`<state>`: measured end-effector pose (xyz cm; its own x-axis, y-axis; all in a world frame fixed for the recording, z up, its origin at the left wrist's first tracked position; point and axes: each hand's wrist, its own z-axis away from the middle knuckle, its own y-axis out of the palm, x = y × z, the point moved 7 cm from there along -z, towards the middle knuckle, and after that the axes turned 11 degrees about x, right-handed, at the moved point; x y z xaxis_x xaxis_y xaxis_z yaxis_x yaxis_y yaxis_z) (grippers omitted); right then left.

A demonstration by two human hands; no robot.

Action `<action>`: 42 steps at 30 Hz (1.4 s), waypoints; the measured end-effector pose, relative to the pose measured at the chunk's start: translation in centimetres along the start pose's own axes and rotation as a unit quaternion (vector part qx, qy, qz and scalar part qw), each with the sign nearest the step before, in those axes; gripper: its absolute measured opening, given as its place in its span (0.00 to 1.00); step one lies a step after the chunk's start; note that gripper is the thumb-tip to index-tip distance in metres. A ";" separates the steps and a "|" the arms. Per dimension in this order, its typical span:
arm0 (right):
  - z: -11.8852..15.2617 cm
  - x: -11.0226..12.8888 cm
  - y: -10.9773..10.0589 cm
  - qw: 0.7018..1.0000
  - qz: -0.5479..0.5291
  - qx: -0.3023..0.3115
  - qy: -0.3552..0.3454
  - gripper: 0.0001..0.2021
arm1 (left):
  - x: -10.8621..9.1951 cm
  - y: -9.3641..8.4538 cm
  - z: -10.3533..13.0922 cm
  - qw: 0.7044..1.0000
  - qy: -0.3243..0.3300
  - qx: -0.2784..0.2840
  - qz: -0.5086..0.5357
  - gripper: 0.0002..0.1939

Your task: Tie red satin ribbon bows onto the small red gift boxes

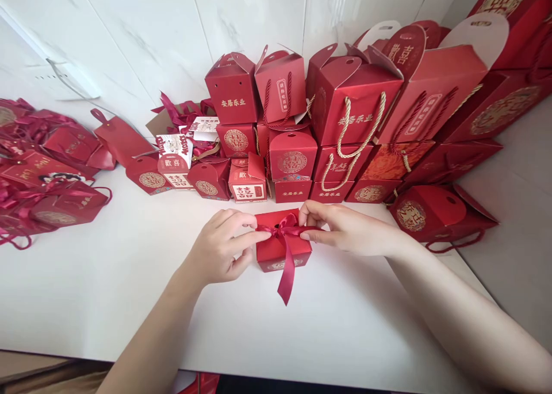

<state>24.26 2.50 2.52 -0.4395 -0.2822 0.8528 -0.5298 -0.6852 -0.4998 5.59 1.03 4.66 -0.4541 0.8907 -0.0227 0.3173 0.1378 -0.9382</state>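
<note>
The left grip (222,244) is closing thumb and finger on the left side of the bow in a dark red ribbon (286,273), and the right grip (345,230) is pinching its right side. The small red box (265,250) is sitting between both grips, with one ribbon tail hanging over its near face.

White tabletop (267,331) is stretching from the grips toward its near edge, which is running beneath both forearms. To the left of the left grip, more surface is reaching toward a heap of ribboned boxes (81,204). Beyond the grips, stacked red boxes (293,158) are standing close along the tiled wall (254,14), leaving a narrow strip before them. To the right of the right grip, a larger red box (431,215) is lying near the tabletop's right edge.

The right grip's fingers are partly covering the box's far right corner, and the bow is hiding part of its lid. The picture border is cutting off the heap at far left and the tallest stack at far right. The gold print below the bow is showing only partly.
</note>
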 end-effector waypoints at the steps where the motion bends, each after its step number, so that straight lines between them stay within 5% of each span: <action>1: 0.0 0.1 -0.1 1.000 0.003 -0.004 0.000 0.02 | 0.0 0.2 -0.1 1.000 -0.004 0.007 -0.022 0.21; 11: -0.2 -0.1 0.0 0.998 -0.061 -0.017 -0.014 0.05 | 0.1 0.6 -0.8 0.993 -0.056 0.029 -0.096 0.08; 16: -0.4 -0.5 -0.3 0.997 -0.066 -0.034 -0.017 0.06 | 0.8 0.6 -1.0 0.982 -0.139 -0.011 0.130 0.08; 25: -0.6 -0.3 -0.5 0.999 -0.025 -0.033 -0.033 0.09 | 3.8 5.0 -0.5 0.863 -0.258 -0.013 0.435 0.18; 29: -0.2 0.2 -0.8 0.995 0.065 -0.069 -0.013 0.07 | 3.9 5.6 -0.4 0.841 -0.246 0.013 0.482 0.18; 32: 0.5 2.3 -0.7 0.975 0.175 -0.121 -0.063 0.07 | 3.4 5.6 -0.6 0.833 -0.211 0.041 0.509 0.15; 37: 0.0 5.3 3.0 0.945 0.255 -0.089 -0.182 0.17 | 3.1 5.9 -0.7 0.811 -0.191 0.028 0.552 0.16; 42: -1.0 5.1 4.6 0.936 0.250 -0.129 -0.212 0.07 | 2.8 6.4 -0.9 0.807 -0.178 0.001 0.564 0.12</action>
<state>18.83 -1.42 4.35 -0.3810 -0.8023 0.4595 -0.5162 -0.2277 -0.8256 7.07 4.76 -1.09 -0.0885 0.2691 -0.9590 0.6936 -0.6744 -0.2533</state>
